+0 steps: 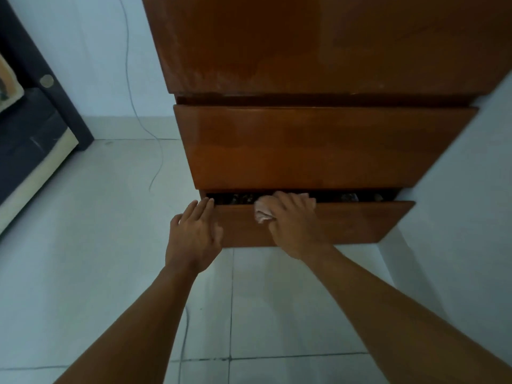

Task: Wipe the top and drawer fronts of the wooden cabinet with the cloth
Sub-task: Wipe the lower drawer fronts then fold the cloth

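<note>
Down low, the wooden cabinet (318,51) fills the upper frame, its top dull and streaked above two drawer fronts. Its upper drawer front (318,145) sits closed; the lower drawer front (346,223) stands slightly pulled out, dark contents showing in the gap behind its top edge. That front's long axis runs left to right. The right hand (293,220) is clenched around the pale cloth (263,210), pressing it on the front's upper edge left of centre, so unwiped wood probably lies mostly rightward. The left hand (195,231), fingers straight and together, holds nothing and steadies the front's left corner.
</note>
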{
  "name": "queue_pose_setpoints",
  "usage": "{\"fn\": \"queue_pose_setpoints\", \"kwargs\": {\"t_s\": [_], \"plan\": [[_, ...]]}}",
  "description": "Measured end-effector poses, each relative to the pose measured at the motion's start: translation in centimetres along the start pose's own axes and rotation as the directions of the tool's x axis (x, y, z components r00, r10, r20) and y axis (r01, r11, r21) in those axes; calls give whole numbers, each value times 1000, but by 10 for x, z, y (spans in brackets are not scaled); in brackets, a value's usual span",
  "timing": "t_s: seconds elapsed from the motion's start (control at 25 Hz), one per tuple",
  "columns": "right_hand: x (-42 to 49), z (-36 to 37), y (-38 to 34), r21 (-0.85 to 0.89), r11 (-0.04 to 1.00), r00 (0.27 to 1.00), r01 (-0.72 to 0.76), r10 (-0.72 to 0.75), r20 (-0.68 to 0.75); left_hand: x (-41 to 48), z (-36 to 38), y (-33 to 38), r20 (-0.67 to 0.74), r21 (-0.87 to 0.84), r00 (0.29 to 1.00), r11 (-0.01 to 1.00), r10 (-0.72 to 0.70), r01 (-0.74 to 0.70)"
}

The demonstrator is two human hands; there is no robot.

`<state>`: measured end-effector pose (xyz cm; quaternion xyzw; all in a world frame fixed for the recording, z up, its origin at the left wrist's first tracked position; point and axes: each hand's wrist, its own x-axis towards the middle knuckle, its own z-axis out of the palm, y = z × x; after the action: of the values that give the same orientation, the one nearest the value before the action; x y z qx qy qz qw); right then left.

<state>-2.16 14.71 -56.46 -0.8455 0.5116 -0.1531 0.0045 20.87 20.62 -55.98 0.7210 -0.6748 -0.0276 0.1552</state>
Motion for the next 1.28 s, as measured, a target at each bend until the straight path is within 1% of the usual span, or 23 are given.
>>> {"fn": "queue_pose_setpoints", "kwargs": {"t_s": [0.08, 0.16, 0.24, 0.28, 0.36, 0.44, 0.52, 0.6, 0.64, 0.68, 0.76, 0.8, 0.84, 0.88, 0.92, 1.04, 1.12, 1.2, 1.24, 1.28], "plan": [[-26, -14, 61, -79, 991, 994, -108, 105, -43, 1, 6, 5, -1, -25, 1000, 1000, -6, 6], [-49, -28, 121, -110, 967, 973, -228, 221, -71, 0, 9, 7, 2, -18, 1000, 1000, -14, 14], [-62, -37, 166, -141, 944, 949, -300, 280, -144, 1, 9, 8, 11, -6, 1000, 1000, -23, 23], [-66, -39, 180, -123, 936, 933, -330, 303, -193, 1, 9, 8, 19, -4, 999, 1000, -27, 27], [-68, -39, 186, -51, 923, 901, -381, 358, -244, 0, 9, 7, 28, -1, 999, 1000, -25, 25], [-66, -37, 177, 38, 914, 874, -404, 398, -278, -2, 7, 5, 47, -10, 999, 1000, -17, 17], [-67, -39, 161, 146, 894, 837, -422, 447, -317, -4, 3, 3, 78, -36, 997, 999, -8, 11], [-70, -40, 134, 266, 874, 784, -407, 484, -389, -2, 0, 0, 86, -81, 996, 997, -1, 8], [-72, -38, 110, 327, 869, 778, -370, 483, -401, -3, -1, -2, 88, -96, 996, 995, 2, 6], [-71, -34, 81, 395, 862, 793, -317, 469, -389, -4, 0, -3, 87, -98, 996, 995, 12, -3], [-61, -15, 11, 487, 855, 845, -180, 388, -369, -7, 4, -8, 77, -61, 996, 997, 52, -47], [-53, 1, -20, 457, 884, 865, -94, 300, -402, -8, 6, -12, 70, -30, 994, 996, 81, -79], [-46, 23, -46, 389, 921, 876, -16, 200, -439, -9, 9, -16, 56, 4, 992, 994, 111, -112], [-40, 49, -66, 292, 955, 893, 47, 90, -440, -10, 12, -21, 37, 37, 990, 989, 139, -140], [-35, 77, -77, 204, 977, 910, 67, 24, -415, -11, 17, -24, 16, 62, 987, 985, 162, -162], [-25, 123, -87, 148, 987, 931, -56, 105, -349, -13, 36, -26, -73, 59, 980, 982, 184, -180], [-27, 138, -76, 108, 994, 931, -25, 62, -358, -15, 48, -23, -135, 45, 978, 987, 157, -152], [-28, 141, -45, 106, 994, 910, 5, 40, -412, -17, 59, -15, -183, 50, 974, 991, 134, -127], [-29, 140, -25, 135, 991, 880, -8, 71, -469, -18, 63, -12, -201, 59, 972, 992, 125, -115], [-30, 136, -4, 179, 982, 838, -54, 142, -526, -18, 66, -10, -218, 69, 969, 992, 116, -104]]}}
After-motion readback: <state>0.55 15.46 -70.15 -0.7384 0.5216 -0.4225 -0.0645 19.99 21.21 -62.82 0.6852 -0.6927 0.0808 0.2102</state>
